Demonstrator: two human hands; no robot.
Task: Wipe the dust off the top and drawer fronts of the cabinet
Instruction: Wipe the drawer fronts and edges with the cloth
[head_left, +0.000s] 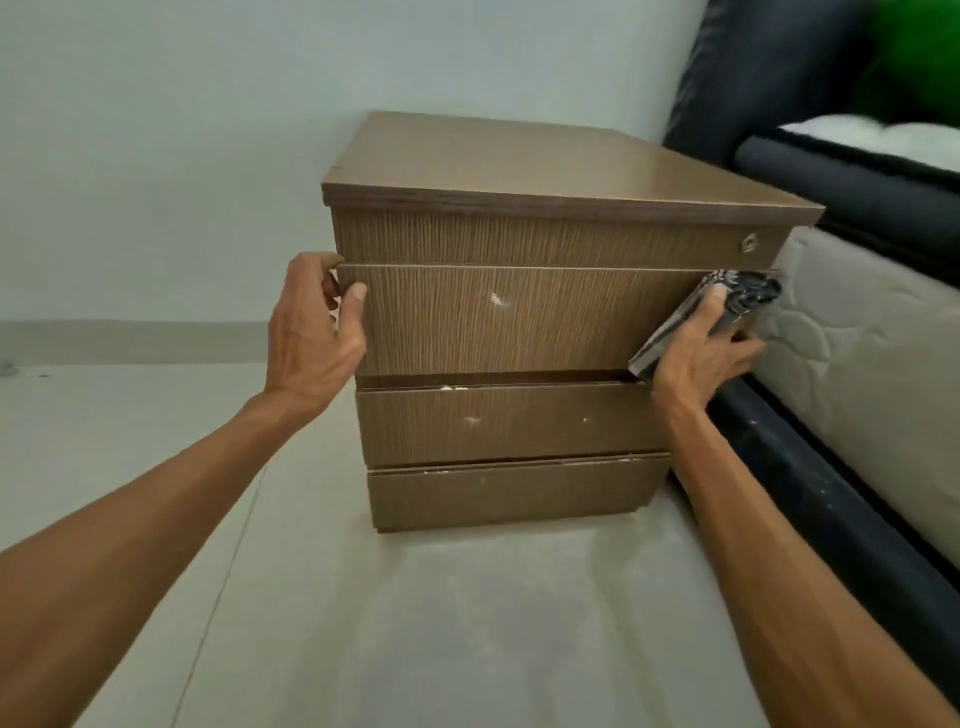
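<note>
A brown wooden cabinet (519, 171) with several drawers stands on the floor against the wall. Its second drawer front (509, 322) juts out a little and carries a small white mark. My left hand (311, 338) grips that drawer's left edge, thumb on the front and fingers curled behind. My right hand (701, 358) is at the drawer's right edge and presses a folded grey and black cloth (727, 306) against it. A round lock (748, 242) sits on the top drawer front. The two lower drawer fronts (509, 421) show white specks.
A bed with a quilted beige mattress (857, 353) and a black frame (810, 499) stands close against the cabinet's right side. Pale floor (415, 623) stretches in front and to the left. A light wall (182, 156) is behind.
</note>
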